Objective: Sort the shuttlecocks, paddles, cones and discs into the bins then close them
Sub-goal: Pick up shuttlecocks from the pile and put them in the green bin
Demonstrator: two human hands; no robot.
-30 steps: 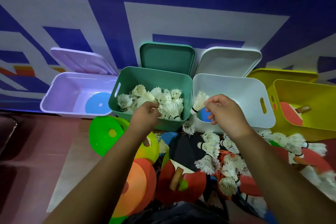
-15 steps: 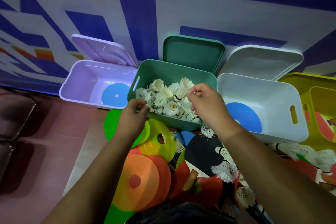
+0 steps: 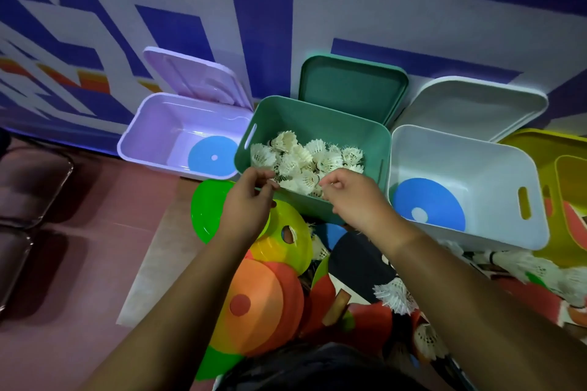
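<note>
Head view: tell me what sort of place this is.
Probably a sports hall or gym storage corner: a blue-and-white painted wall, shuttlecocks piled in a green bin, and cones and paddles strewn on the floor.

Head cam, wide-angle, fwd & down, close above green bin (image 3: 317,124), facing wall (image 3: 413,9).

Right hand (image 3: 352,197) no longer pinches a shuttlecock: it's dropped onto the shuttlecock pile (image 3: 305,162) in the green bin (image 3: 317,122). The hand is now empty, fingers loosely curled, back over the bin's near rim.
</note>
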